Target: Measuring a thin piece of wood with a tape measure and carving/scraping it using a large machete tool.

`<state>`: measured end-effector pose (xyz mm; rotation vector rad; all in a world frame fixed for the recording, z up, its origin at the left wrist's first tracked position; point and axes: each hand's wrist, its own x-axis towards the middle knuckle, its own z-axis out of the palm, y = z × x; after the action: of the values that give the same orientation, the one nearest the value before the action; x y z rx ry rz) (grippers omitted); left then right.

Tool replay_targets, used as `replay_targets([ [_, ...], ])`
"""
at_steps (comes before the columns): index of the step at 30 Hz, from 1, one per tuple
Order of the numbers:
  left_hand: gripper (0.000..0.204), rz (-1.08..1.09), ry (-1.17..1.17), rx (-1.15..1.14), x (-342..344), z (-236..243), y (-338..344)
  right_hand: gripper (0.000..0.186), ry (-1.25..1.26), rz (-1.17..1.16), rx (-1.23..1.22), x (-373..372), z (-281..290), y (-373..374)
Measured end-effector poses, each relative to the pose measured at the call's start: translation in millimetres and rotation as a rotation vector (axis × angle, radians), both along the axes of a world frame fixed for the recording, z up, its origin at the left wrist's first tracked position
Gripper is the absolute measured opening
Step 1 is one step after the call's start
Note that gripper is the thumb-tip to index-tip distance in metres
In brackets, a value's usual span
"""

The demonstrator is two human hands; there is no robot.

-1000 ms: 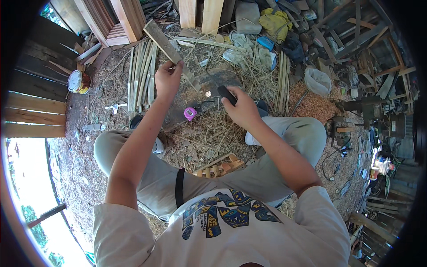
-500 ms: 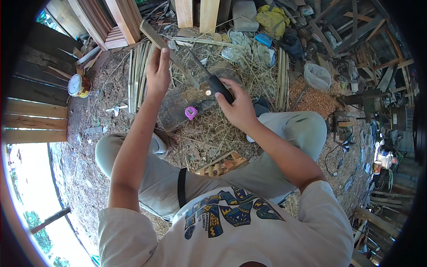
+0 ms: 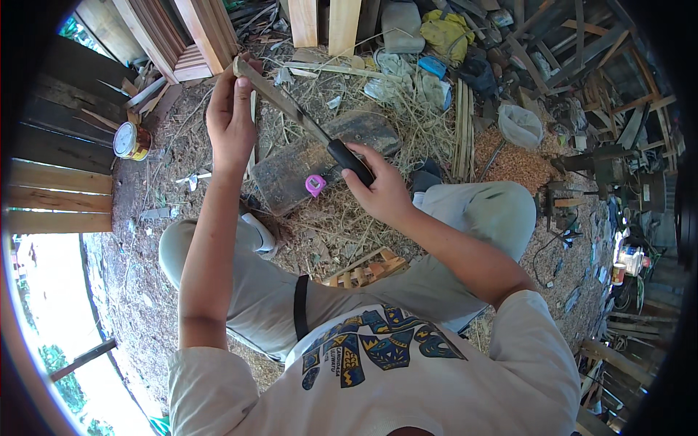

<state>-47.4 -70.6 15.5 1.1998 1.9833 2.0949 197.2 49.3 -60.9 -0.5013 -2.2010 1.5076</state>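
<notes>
I see the left hand point(image 3: 231, 122), fingers clamped on a narrow tan wooden strip point(image 3: 273, 92) over a flat, dark wooden block point(image 3: 280, 182). The right hand point(image 3: 382, 187) wraps its fingers round a black-handled metal blade point(image 3: 350, 161) alongside the strip.

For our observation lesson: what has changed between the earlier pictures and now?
The left hand moved leftward, its grip shifting to the upper end of the wooden strip. The right hand moved slightly left, so the black-handled tool now lines up with the strip; contact is unclear. Neither picked up anything new. The pink tape measure and round can stayed put.
</notes>
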Motion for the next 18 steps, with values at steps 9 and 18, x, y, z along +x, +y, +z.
replay_targets([
  [9, 0.04, -0.007, 0.088, 0.076, 5.1, 7.2, -9.8, 0.046, 0.029, 0.031, 0.012, -1.3, -1.5, -7.2],
  [18, 0.03, 0.046, 0.199, 0.091, -2.8, -3.3, -19.3, 0.051, -0.131, 0.035, 0.002, -4.6, -32.4, -6.4],
])
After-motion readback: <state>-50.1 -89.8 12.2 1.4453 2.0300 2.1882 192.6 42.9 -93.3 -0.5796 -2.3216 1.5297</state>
